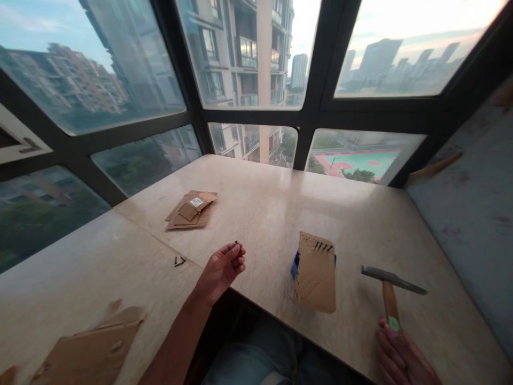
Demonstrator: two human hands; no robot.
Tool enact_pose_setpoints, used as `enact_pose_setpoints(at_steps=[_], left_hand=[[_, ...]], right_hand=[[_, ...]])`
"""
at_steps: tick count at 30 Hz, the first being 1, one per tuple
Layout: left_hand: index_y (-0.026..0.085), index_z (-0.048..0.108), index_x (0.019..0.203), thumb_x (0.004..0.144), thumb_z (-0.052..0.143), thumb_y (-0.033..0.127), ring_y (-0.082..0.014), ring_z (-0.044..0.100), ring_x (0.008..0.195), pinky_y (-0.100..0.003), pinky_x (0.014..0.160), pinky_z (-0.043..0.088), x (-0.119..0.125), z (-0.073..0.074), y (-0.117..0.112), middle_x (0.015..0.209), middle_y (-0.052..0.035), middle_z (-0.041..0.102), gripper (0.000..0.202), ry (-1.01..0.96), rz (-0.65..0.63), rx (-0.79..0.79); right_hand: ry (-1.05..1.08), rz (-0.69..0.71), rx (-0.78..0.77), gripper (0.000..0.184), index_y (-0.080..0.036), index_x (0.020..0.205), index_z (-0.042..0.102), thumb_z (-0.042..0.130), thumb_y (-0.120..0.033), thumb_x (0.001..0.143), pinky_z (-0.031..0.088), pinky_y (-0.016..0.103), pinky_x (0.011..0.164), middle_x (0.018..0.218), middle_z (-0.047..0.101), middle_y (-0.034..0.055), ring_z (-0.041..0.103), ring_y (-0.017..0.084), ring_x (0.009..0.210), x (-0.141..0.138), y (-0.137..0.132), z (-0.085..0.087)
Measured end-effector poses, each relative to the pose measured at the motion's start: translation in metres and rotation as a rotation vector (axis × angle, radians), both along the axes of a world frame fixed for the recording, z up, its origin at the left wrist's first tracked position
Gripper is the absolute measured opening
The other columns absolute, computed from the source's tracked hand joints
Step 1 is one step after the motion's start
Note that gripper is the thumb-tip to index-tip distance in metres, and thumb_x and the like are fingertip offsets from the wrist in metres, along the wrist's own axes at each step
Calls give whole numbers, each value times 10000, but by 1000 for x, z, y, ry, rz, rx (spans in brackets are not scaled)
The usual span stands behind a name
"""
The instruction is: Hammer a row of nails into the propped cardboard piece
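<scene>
One nail point(236, 243) in pinched left grip point(221, 270)

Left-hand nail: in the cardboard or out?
Out. Left hand pinches the nail, well apart from the cardboard; right hand holds the hammer.

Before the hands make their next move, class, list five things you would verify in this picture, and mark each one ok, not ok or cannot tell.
1. Left hand pinches a nail at its fingertips: ok.
2. Right hand grips the hammer low on its wooden handle: ok.
3. Hammer head is clear of the cardboard sheet, off to its right: ok.
4. Cardboard sheet lies steady on the blue block: cannot tell.
5. Row of nails stands near the sheet's far edge: ok; how deep they sit, cannot tell.
6. Loose nails lie on the table, apart from both hands: ok.
</scene>
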State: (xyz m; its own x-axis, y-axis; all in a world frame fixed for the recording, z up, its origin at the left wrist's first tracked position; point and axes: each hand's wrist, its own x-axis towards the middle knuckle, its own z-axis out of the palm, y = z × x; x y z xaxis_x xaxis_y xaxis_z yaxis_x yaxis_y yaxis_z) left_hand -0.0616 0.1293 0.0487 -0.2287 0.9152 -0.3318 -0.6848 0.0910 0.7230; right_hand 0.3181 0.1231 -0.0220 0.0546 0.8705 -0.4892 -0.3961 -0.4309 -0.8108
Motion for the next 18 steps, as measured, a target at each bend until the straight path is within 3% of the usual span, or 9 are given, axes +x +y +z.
enact_pose_setpoints(at_steps=[5, 9, 14, 18], left_hand=[[140, 734, 771, 586, 917, 287, -83, 607, 565, -200, 550, 492, 31, 12, 36, 746, -35, 732, 299, 92, -107, 57], [168, 755, 748, 619, 889, 323, -78, 574, 619, -191, 577, 444, 59, 5, 69, 736, -12, 701, 241, 379, -118, 122], [211, 790, 787, 713, 818, 377, -194, 638, 984, -298, 814, 482, 83, -13, 103, 1072, -72, 688, 183, 832, -183, 275], [235, 802, 808, 757, 780, 357, -249, 609, 1128, -418, 1008, 434, 92, -21, 119, 1169, -98, 668, 134, 986, -254, 380]], right_hand=[[110, 3, 86, 494, -202, 855, 576, 873, -532, 638, 286, 135, 143, 463, 452, -133, 289, 26, 176, 1, 2, -12], [145, 40, 98, 464, -204, 895, 571, 853, -511, 692, 326, 144, 162, 493, 484, -125, 308, 25, 194, 2, 4, -18], [226, 7, 132, 392, -229, 954, 559, 793, -490, 779, 295, 126, 157, 506, 437, -144, 257, 13, 198, 2, 2, -24], [237, 9, 123, 334, -232, 973, 563, 759, -461, 829, 327, 122, 173, 517, 438, -141, 264, 8, 215, 1, 1, -24]])
